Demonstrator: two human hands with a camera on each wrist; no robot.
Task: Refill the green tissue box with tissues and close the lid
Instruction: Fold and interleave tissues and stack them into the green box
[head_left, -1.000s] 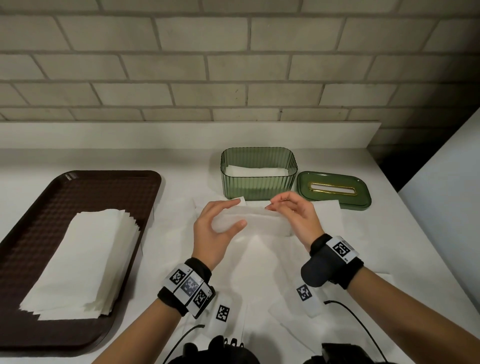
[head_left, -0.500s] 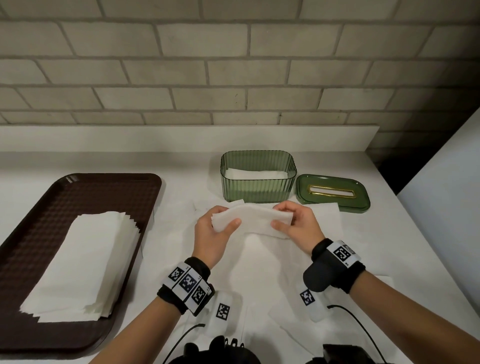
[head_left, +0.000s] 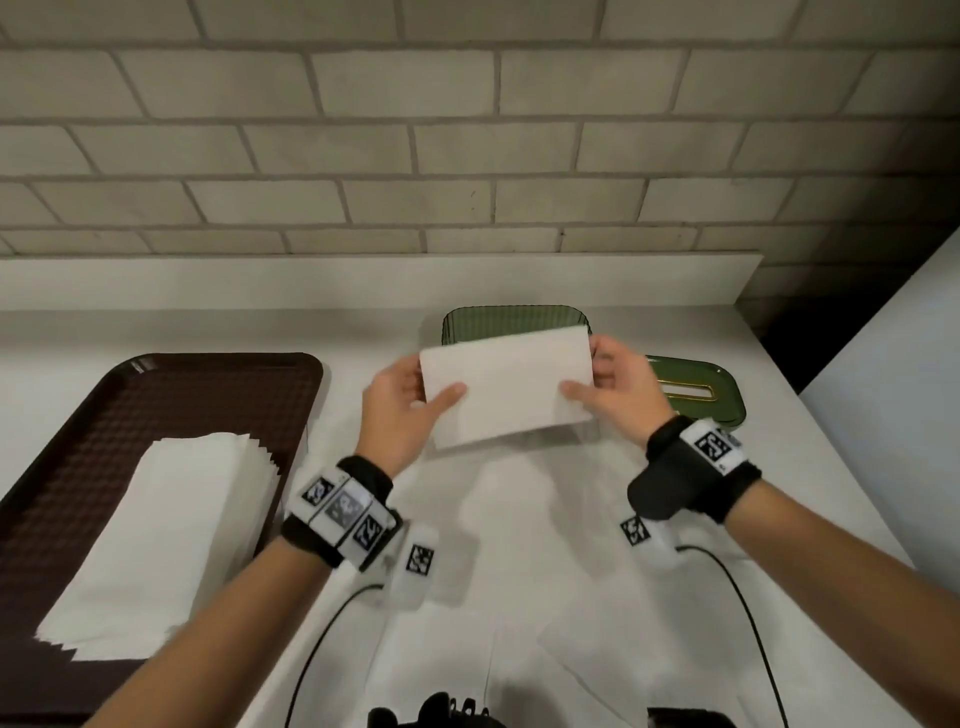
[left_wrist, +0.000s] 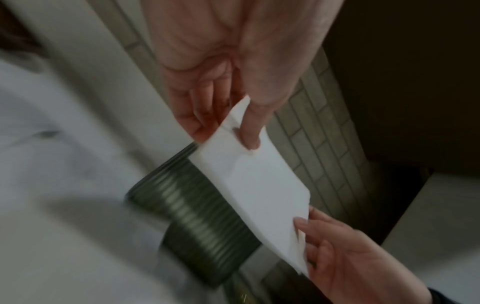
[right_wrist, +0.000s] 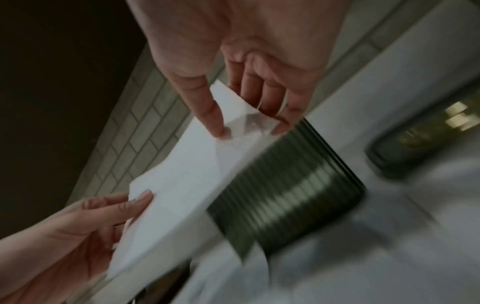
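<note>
A folded white tissue (head_left: 506, 387) hangs in the air between both hands, in front of the ribbed green tissue box (head_left: 514, 318), which it mostly hides. My left hand (head_left: 410, 400) pinches its left end, thumb on the near face. My right hand (head_left: 602, 379) pinches the right end. The left wrist view shows the tissue (left_wrist: 254, 181) above the box (left_wrist: 197, 218); the right wrist view shows the tissue (right_wrist: 187, 174) and the box (right_wrist: 288, 193) too. The green lid (head_left: 701, 395) with a gold slot lies flat to the right of the box.
A brown tray (head_left: 93, 441) at the left holds a stack of white tissues (head_left: 166, 535). Loose tissue sheets (head_left: 519, 571) lie on the white counter in front of me. A brick wall (head_left: 467, 156) rises behind the counter; a white panel (head_left: 893, 441) stands at the right.
Both hands have lifted the folded tissue off the counter and carried it up and toward the box, so that it now covers most of the box.
</note>
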